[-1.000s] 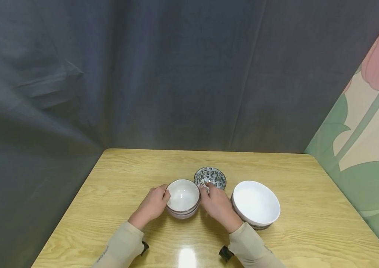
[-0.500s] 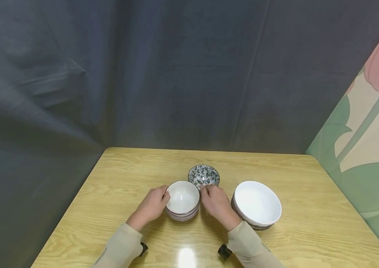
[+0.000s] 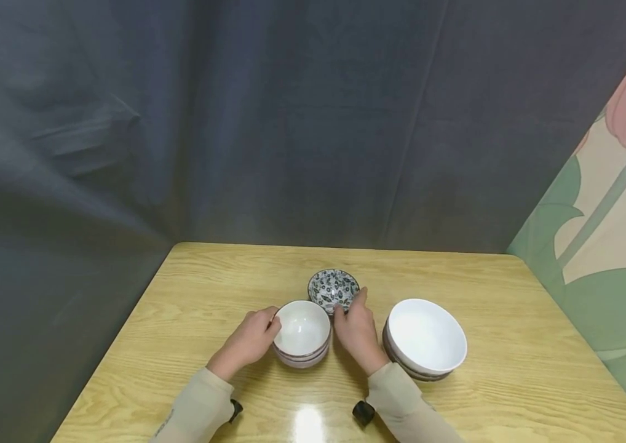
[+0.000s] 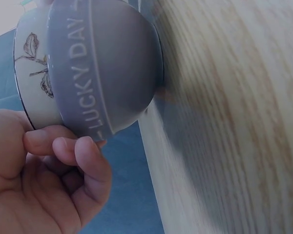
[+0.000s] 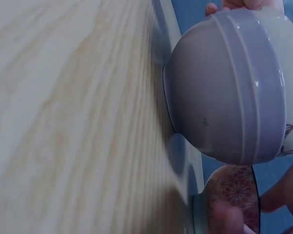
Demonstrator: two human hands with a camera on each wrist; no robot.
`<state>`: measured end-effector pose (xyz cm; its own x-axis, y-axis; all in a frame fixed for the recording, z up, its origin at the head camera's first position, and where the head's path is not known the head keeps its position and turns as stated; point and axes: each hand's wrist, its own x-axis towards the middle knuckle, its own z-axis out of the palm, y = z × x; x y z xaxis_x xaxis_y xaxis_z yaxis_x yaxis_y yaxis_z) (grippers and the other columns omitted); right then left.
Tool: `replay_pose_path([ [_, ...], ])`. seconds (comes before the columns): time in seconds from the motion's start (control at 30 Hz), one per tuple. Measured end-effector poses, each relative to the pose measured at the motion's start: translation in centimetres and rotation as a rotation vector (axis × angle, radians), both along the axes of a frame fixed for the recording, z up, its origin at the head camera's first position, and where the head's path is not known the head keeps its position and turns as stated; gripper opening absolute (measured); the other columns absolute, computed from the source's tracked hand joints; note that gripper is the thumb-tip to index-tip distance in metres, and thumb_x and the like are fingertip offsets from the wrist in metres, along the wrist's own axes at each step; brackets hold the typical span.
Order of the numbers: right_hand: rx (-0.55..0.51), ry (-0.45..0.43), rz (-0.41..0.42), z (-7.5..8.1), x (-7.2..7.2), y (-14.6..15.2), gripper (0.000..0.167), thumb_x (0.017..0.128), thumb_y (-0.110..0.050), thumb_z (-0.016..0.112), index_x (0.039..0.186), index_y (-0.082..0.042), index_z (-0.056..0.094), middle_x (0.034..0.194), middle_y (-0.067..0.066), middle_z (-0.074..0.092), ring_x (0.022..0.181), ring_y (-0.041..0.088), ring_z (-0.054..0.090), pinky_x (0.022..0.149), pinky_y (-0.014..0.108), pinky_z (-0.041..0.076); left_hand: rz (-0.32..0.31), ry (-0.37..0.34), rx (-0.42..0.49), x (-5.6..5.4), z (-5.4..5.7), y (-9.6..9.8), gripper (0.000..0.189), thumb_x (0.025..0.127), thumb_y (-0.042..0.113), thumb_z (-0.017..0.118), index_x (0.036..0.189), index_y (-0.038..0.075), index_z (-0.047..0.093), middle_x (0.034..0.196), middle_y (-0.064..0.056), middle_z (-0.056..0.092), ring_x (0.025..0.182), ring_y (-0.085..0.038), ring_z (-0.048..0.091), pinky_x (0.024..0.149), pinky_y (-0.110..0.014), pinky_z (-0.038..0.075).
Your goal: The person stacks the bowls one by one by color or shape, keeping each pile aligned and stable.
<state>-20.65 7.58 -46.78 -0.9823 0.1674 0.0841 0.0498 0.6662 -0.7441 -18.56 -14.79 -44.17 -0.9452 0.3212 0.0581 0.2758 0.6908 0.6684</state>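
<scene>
My left hand holds the left side of a nested stack of bowls, thumb at the rim and fingers curled below it in the left wrist view. The top bowl is cream with brown leaf drawings; the lavender bowl beneath reads "LUCKY DAY". Behind the stack, slightly right, sits a small patterned bowl, dark leaves inside and reddish outside. My right hand is at that bowl's near right edge, thumb and a finger on either side of its wall. The right wrist view shows this only partly, cut by the frame.
A large white bowl rests in a darker-sided bowl to the right of my right hand. The wooden table runs back to a dark curtain. A flower-painted wall borders the right side.
The patterned bowl has shifted left and slightly back, behind the stack. My right hand's fingers have spread around its right edge. My left hand stays on the stack.
</scene>
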Motion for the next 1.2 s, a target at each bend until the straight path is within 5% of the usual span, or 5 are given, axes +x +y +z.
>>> replay_pose_path([
  [0.33,-0.068,0.034,-0.059,-0.6,-1.4,0.0,0.054,0.095,-0.011,0.053,0.135,0.021,0.037,0.116,0.044,0.057,0.111,0.051,0.06,0.091,0.056,0.052,0.03,-0.015,0.012,-0.1,0.2,0.1,0.029,0.103,0.01,0.044,0.118,-0.004,0.065,0.091,-0.01,0.068,0.058,-0.011,0.048,0.051,-0.024,0.041],
  [0.6,-0.299,-0.04,-0.08,-0.8,-1.8,0.2,0.027,0.093,-0.004,0.049,0.116,0.01,0.051,0.064,0.012,0.06,0.039,0.019,0.055,0.038,0.036,0.051,0.054,-0.039,0.015,0.1,-0.1,-0.1,0.033,0.102,0.012,0.047,0.125,-0.005,0.063,0.111,-0.017,0.07,0.069,-0.014,0.053,0.059,-0.029,0.046],
  [0.87,-0.364,-0.009,-0.053,0.9,-1.5,0.0,0.027,0.094,-0.004,0.046,0.118,0.009,0.048,0.059,0.009,0.059,0.037,0.013,0.052,0.038,0.036,0.051,0.045,-0.061,0.026,0.3,-0.1,-0.1,0.035,0.105,0.015,0.045,0.126,-0.005,0.064,0.114,-0.015,0.07,0.078,-0.015,0.057,0.071,-0.034,0.05],
  [1.07,-0.434,-0.01,-0.035,2.7,-1.0,-0.2,0.039,0.095,-0.005,0.044,0.131,0.011,0.043,0.06,0.008,0.06,0.04,0.014,0.055,0.045,0.046,0.055,0.027,-0.109,0.061,0.3,0.2,-0.4,0.039,0.108,0.018,0.035,0.118,-0.002,0.067,0.073,-0.004,0.062,0.061,-0.013,0.052,0.056,-0.03,0.047],
  [1.2,-0.462,-0.012,-0.025,3.6,-0.6,-0.2,0.048,0.096,-0.005,0.045,0.14,0.012,0.037,0.061,0.008,0.06,0.042,0.016,0.057,0.05,0.052,0.056,0.05,-0.092,0.066,0.4,0.2,-0.4,0.039,0.108,0.017,0.034,0.113,0.0,0.069,0.087,-0.004,0.069,0.075,-0.013,0.057,0.069,-0.033,0.052],
])
